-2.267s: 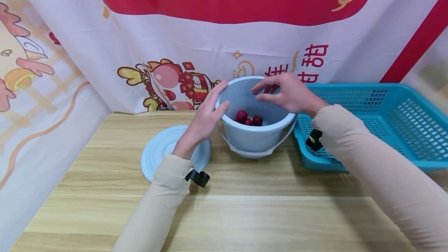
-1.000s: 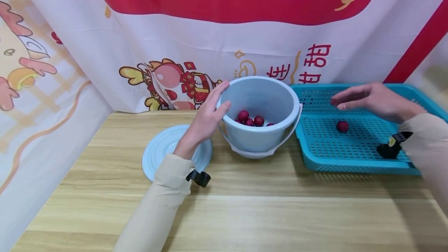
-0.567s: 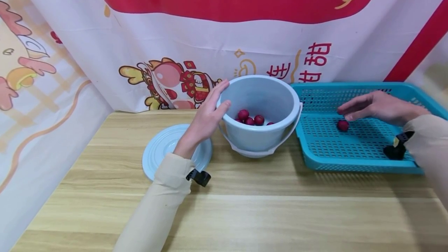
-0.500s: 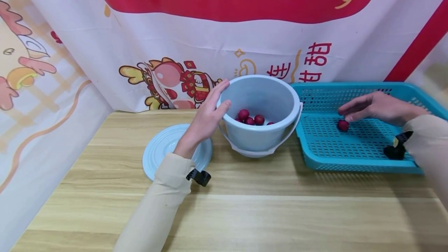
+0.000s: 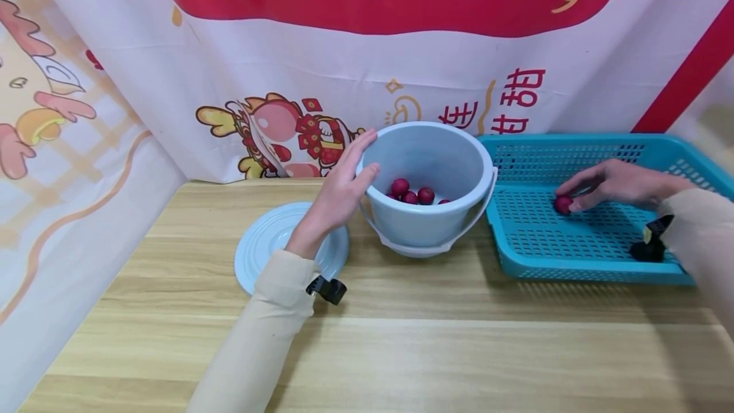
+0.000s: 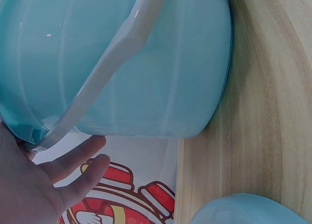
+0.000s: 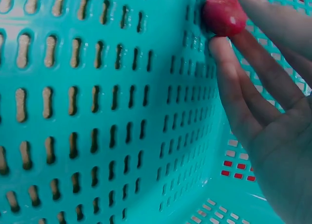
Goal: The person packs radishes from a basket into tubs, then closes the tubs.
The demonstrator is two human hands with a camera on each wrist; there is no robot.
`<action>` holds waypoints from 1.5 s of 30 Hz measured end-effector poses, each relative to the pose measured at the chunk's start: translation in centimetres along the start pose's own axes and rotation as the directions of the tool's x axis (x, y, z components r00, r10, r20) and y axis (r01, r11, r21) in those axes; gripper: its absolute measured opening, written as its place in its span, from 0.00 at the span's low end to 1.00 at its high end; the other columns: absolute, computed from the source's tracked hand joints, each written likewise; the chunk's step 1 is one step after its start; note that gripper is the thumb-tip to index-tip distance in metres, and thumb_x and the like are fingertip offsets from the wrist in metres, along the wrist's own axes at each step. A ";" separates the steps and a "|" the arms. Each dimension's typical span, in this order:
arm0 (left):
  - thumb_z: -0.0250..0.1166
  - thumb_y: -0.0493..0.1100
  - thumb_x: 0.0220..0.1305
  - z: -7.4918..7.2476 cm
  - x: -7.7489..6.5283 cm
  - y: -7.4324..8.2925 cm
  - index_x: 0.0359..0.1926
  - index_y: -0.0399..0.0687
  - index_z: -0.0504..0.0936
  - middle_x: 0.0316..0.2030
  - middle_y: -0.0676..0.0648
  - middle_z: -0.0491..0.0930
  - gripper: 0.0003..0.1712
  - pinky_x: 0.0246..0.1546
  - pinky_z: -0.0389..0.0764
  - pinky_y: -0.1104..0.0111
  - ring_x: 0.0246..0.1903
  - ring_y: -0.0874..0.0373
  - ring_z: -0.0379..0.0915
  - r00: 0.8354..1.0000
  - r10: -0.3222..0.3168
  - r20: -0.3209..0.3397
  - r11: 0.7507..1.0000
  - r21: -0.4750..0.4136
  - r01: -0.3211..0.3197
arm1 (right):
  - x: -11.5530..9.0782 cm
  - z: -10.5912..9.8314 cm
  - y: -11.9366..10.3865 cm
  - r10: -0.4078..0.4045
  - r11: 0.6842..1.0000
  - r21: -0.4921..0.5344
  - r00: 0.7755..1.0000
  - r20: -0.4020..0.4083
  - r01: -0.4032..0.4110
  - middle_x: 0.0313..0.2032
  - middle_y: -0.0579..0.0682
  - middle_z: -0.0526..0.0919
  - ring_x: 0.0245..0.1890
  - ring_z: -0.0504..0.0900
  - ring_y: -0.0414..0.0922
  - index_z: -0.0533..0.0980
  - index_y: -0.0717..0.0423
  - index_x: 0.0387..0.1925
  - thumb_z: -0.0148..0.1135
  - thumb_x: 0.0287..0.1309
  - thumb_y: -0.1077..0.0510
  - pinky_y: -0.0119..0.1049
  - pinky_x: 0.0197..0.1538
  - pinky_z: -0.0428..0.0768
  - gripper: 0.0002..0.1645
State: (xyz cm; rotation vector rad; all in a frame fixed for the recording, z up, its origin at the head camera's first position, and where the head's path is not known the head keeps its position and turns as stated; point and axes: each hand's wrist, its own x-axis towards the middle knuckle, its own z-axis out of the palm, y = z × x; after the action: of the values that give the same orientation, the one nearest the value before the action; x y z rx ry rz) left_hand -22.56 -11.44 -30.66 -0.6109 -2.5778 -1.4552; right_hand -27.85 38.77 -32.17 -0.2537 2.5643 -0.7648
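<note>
In the head view my left hand (image 5: 343,187) rests with extended fingers against the left rim of a pale blue bucket (image 5: 427,225); the left wrist view shows its fingers beside the bucket wall and white handle (image 6: 105,63). Several small, round, dark red fruits (image 5: 400,187) that look like plums lie at the bottom of the bucket. My right hand (image 5: 622,185) reaches down into a teal perforated basket (image 5: 573,266) at the right. Its thumb and fingertips pinch a single red fruit (image 7: 224,13) near the basket floor.
A round pale blue lid (image 5: 255,250) lies on the wooden table (image 5: 367,362), left of the bucket and partly under my left forearm. The basket stands close to the bucket's right side. A printed cloth (image 5: 287,56) hangs along the table's back edge.
My right hand has gone from over the bucket to the basket, where a fruit now lies, then lowered and closed its fingers around that fruit. The left hand stays at the rim.
</note>
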 end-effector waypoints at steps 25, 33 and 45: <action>0.50 0.53 0.81 -0.1 -0.1 0.2 0.85 0.62 0.55 0.85 0.59 0.50 0.36 0.81 0.61 0.42 0.84 0.54 0.48 1.000 -0.008 0.004 1.000 0.006 0.008 | 0.0 0.1 -1.3 -0.021 1.000 -0.018 0.998 -0.064 0.019 0.70 0.72 0.68 0.65 0.64 0.71 0.75 0.58 0.71 0.75 0.62 0.53 0.56 0.49 0.87 0.38; 0.50 0.53 0.81 -0.1 -0.1 0.0 0.85 0.61 0.55 0.85 0.59 0.50 0.36 0.81 0.61 0.42 0.84 0.53 0.48 1.000 -0.003 0.004 1.000 0.010 0.003 | -0.2 0.4 -2.9 -0.067 0.992 0.097 0.994 -0.087 0.075 0.70 0.62 0.73 0.67 0.68 0.61 0.73 0.52 0.73 0.75 0.63 0.50 0.53 0.50 0.89 0.40; 0.50 0.52 0.81 -0.1 -0.1 0.2 0.85 0.59 0.55 0.86 0.56 0.50 0.36 0.81 0.61 0.41 0.85 0.52 0.47 1.000 0.011 0.008 1.000 -0.001 -0.011 | -0.6 0.5 -5.6 -0.104 0.978 0.162 0.981 -0.165 0.131 0.58 0.36 0.82 0.61 0.77 0.52 0.73 0.46 0.74 0.74 0.64 0.48 0.50 0.53 0.91 0.39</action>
State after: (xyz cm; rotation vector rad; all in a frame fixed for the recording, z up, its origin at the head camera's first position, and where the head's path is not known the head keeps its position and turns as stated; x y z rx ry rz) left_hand -22.40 -11.53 -30.50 -0.6314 -2.5758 -1.4543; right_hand -26.76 34.09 -29.23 -0.3043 2.6260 -1.0839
